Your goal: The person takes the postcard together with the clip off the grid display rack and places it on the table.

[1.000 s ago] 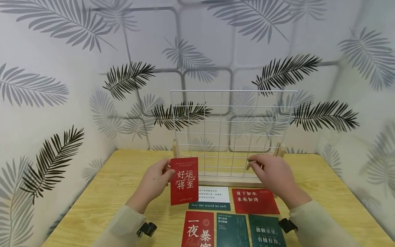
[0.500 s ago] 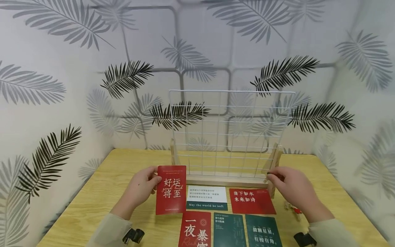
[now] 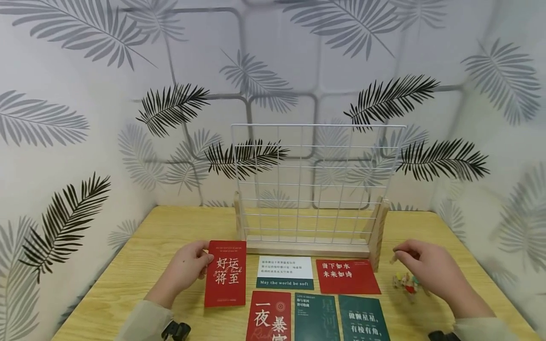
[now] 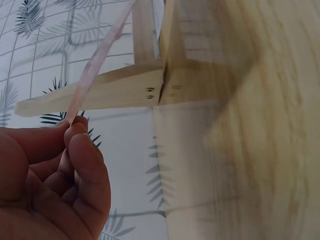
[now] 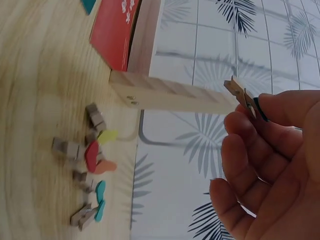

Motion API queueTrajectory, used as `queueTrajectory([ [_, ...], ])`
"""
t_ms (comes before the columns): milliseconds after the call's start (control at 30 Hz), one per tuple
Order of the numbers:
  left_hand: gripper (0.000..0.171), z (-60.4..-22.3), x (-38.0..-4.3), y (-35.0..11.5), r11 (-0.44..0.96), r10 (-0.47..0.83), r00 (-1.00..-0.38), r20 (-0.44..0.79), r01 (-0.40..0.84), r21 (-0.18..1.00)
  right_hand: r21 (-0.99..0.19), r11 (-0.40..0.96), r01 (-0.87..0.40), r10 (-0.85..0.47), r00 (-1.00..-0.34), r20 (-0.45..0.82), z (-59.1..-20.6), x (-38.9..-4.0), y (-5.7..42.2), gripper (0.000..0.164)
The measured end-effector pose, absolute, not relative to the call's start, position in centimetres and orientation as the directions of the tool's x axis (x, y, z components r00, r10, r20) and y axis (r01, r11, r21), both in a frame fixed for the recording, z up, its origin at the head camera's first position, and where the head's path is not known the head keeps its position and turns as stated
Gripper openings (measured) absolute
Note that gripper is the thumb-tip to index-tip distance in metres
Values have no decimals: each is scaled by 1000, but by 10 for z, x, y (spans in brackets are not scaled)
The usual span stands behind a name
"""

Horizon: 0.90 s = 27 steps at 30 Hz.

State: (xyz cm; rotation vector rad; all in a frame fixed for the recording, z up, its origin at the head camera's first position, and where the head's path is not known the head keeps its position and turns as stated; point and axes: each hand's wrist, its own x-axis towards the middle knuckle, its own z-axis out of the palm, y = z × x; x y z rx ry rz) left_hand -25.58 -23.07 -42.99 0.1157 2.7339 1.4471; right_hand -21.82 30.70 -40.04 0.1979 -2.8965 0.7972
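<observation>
My left hand [image 3: 186, 266] pinches a red card [image 3: 225, 291] with white Chinese characters by its left edge, just above the table at the left. In the left wrist view the card [image 4: 95, 65] shows nearly edge-on between thumb and fingers. At the right, my right hand [image 3: 431, 270] pinches a small wooden clothespin [image 5: 241, 95] with a dark green piece on it, held between thumb and forefinger. Below that hand lies a pile of small clothespins [image 5: 75, 149] with red, yellow, orange and teal pieces. A white wire grid rack [image 3: 300, 183] stands upright behind the hands.
In front of the rack's wooden base [image 3: 304, 248] lie a white-and-green card [image 3: 285, 272], another red card [image 3: 348, 282], a red card [image 3: 264, 331] and two green cards [image 3: 308, 327]. The wooden table [image 3: 179, 222] meets patterned walls behind.
My left hand has moved left and down with the red card, away from the grid. My right hand has moved right and down from the grid with the clothespin, to above the clothespin pile.
</observation>
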Motion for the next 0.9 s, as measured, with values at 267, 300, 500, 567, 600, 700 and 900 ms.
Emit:
queueTrajectory([
  [267, 18, -446, -256, -239, 597, 86, -991, -98, -28, 801, -487, 862, -143, -145, -989, 35, -410, -220, 332, 28],
  [300, 16, -448, -256, -239, 603, 90, -990, -111, -34, 797, -489, 860, -144, -153, -988, 22, -411, -220, 336, 28],
  [500, 6, -453, -259, -240, 668, 117, -976, -182, -58, 742, -532, 834, -146, -210, -976, -61, -419, -217, 358, 29],
  [567, 8, -453, -260, -241, 697, 115, -973, -198, -63, 714, -559, 815, -151, -249, -963, -103, -421, -215, 363, 26],
  [600, 9, -453, -260, -241, 711, 112, -972, -206, -66, 701, -575, 804, -152, -271, -954, -126, -423, -214, 365, 25],
  [700, 17, -454, -262, -241, 729, 122, -968, -219, -62, 682, -619, 770, -158, -342, -920, -190, -427, -213, 372, 21],
  [900, 28, -454, -259, -237, 787, 114, -964, -239, -60, 614, -628, 767, -134, -375, -888, -268, -433, -215, 377, 21],
])
